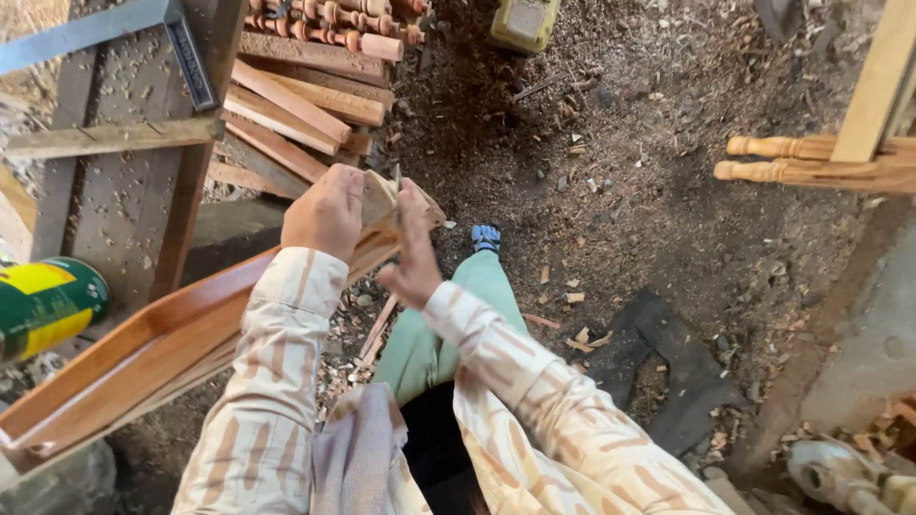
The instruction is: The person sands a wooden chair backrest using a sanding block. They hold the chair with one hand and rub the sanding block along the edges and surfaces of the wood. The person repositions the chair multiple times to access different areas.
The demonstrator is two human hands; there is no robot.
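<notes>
- Down below the camera, the left hand (327, 212) is closed in a fist over the far end of a long reddish-brown wooden frame piece (143, 353), which slopes from the lower left up to the hands.
- The right hand (416, 250) is curled around a thin metal tool (397, 195), whose kind I cannot tell; the tool stands upright against the end of the wood, just beside the left fist.
- Both arms wear striped cream sleeves (534, 401), and a pale green trouser leg (448, 324) ends in a blue shoe (486, 236) on the floor.
- A stack of plain wooden slats (296, 110) lies just beyond the hands, with turned wooden spindles (334, 24) on top at the upper edge.
- A green and yellow can (43, 303) lies on its side at the left, close to the frame piece.
- Two more turned spindles (792, 159) jut in from the right, well apart from the hands.
- Wood chips and sawdust (611, 191) cover the dark earthen floor.
</notes>
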